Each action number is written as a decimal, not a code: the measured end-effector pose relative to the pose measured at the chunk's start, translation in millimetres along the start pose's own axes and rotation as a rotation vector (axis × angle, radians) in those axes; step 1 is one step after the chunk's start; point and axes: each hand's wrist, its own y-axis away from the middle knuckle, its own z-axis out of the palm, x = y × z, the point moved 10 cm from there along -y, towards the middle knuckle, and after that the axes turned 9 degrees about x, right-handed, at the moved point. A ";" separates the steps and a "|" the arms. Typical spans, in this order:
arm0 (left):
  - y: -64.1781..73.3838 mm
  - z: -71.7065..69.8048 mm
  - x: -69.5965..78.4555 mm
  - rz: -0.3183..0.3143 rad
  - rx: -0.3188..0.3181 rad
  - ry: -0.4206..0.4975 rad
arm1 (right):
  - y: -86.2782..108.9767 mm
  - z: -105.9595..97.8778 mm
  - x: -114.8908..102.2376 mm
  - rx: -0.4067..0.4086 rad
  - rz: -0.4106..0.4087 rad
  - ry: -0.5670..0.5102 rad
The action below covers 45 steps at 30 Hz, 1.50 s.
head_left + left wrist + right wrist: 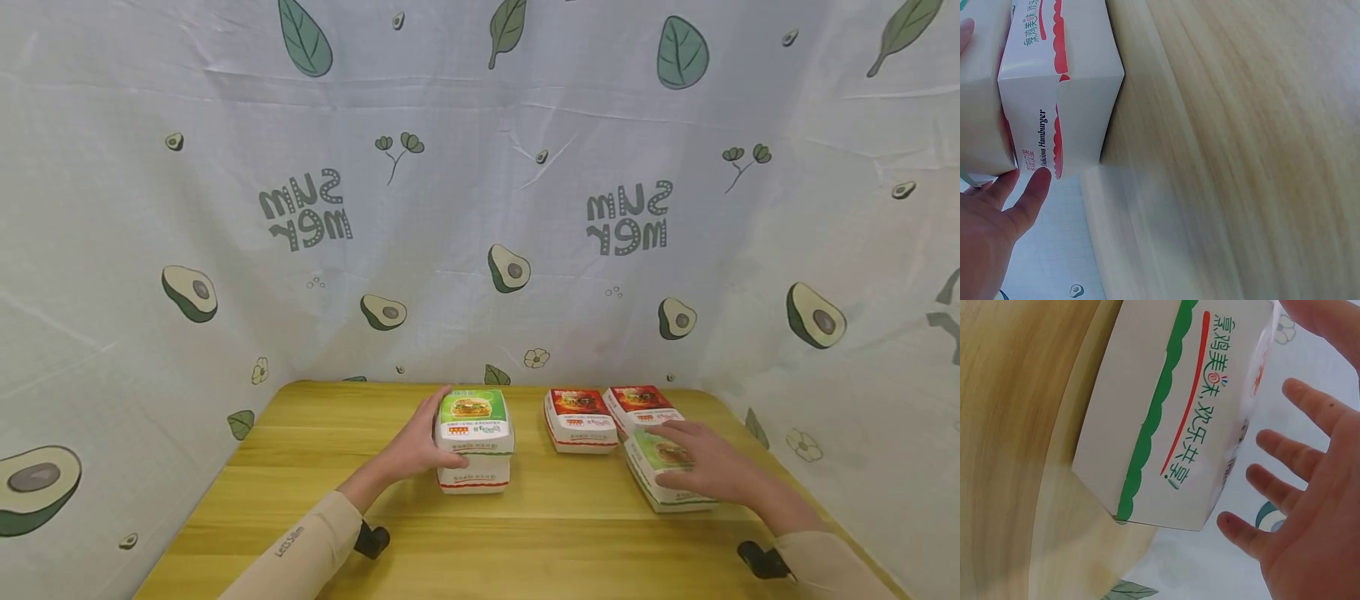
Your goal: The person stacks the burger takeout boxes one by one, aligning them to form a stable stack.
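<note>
Near the table's middle, my left hand [422,437] grips a green-topped hamburger box [475,426], its thumb on the near side and its fingers toward the back. That box sits atop a red-trimmed hamburger box [474,477]; the lower one's scalloped red edge shows large in the left wrist view [1032,119]. On the right, my right hand [708,462] hovers with spread, straight fingers at another green hamburger box [650,471]. In the right wrist view those fingers [1294,453] stand apart from this box's printed side [1166,419]. Part of its lid is hidden under the hand.
Two red-topped hamburger boxes stand at the back right, one [581,427] left of the other [637,400]. The second lies right behind the green box under my right hand. A wooden table [315,433] bears everything, and a printed cloth [450,208] hangs along its far edge and sides.
</note>
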 end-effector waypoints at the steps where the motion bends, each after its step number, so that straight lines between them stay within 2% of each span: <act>1: -0.1 0.0 0.2 0.000 0.000 -0.002 | 0.5 0.3 1.3 0.000 0.003 -0.002; 27: 0.3 -0.8 -0.1 -0.016 0.002 0.000 | 4.2 10.1 7.5 -0.033 -0.032 -0.068; 36: 0.8 -0.6 -0.5 -0.018 0.008 0.003 | 7.3 17.1 16.4 -0.080 0.012 -0.080; 45: 1.0 -0.2 -0.5 -0.016 0.004 0.007 | 7.2 19.8 18.7 -0.077 0.017 -0.072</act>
